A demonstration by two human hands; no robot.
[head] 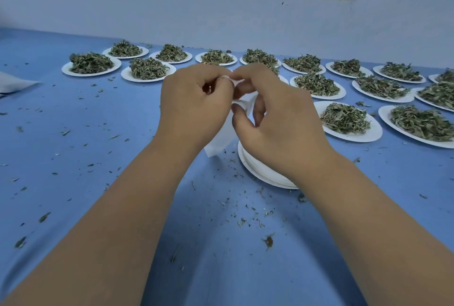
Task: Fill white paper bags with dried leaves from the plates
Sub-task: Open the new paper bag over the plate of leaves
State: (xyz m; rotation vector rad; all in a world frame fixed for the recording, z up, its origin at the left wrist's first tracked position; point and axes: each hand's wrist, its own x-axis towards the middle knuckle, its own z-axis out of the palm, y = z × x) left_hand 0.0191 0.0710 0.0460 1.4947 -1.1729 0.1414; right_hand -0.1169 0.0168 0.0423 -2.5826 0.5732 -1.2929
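Both hands grip one thing. In the head view, the only view, the left hand and the right hand meet at the centre of the frame, and each pinches the top edge of the white paper bag with curled fingers and thumb. The bag hangs down between the two hands, and its lower corner is close above the blue table; I cannot tell if it touches.

I judge that the step in hand is the opening of the bag's mouth, because the fingers work at the top edge and the body of the bag looks flat and thin. It may also be a folding of the mouth; the hands hide the edge itself. If it is the opening, the next move calls for one hand to keep the mouth wide while the other brings leaves.

The bag is plain white, soft and slightly creased near the top. Whether any leaves are inside is not visible.

Plates with heaps of dried leaves stand in rows across the upper half of the frame, from upper left to the right edge. Just under the right wrist lies a stack of empty plates. Small leaf crumbs are scattered over the table.
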